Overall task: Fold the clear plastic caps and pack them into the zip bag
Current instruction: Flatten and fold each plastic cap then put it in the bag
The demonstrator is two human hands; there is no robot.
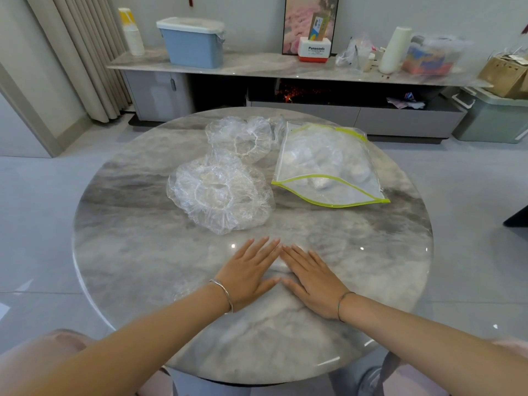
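My left hand (248, 270) and my right hand (311, 277) lie flat, fingers straight, side by side on the near part of the round marble table (128, 252). They press a flattened clear plastic cap (278, 268) that is hard to make out beneath them. A crumpled clear cap (220, 192) with an elastic rim lies just beyond my hands. Another clear cap (243, 137) sits farther back. To the right lies a clear zip bag (325, 167) with a yellow-green edge, its mouth open toward me, holding several folded caps.
A long low cabinet (257, 67) stands behind the table, carrying a blue lidded bin (191, 42), stacked cups, a Panasonic box and bags. Curtains hang at the left. A green bin (494, 118) sits at the far right on the tiled floor.
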